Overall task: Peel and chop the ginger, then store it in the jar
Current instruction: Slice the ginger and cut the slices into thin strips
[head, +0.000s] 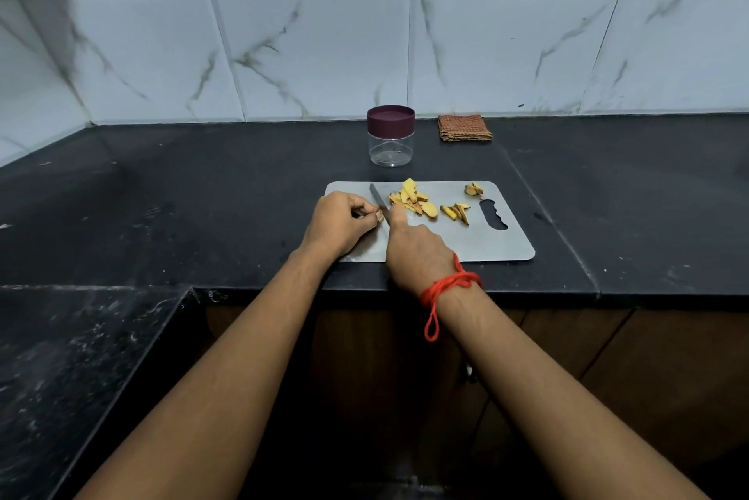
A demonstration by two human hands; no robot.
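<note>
My left hand (340, 223) is pinching the ginger stub (379, 215) at its three o'clock while my right hand (417, 252) is gripping the knife (379, 200), blade pointing eleven o'clock just beside it.

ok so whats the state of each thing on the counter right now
jar: upright, lid on, empty
knife: gripped by right hand, blade over cutting board
ginger piece: pinched by left hand, next to the blade
ginger slices: cut, loose in heaps on the board
cloth: folded, by the wall
</note>
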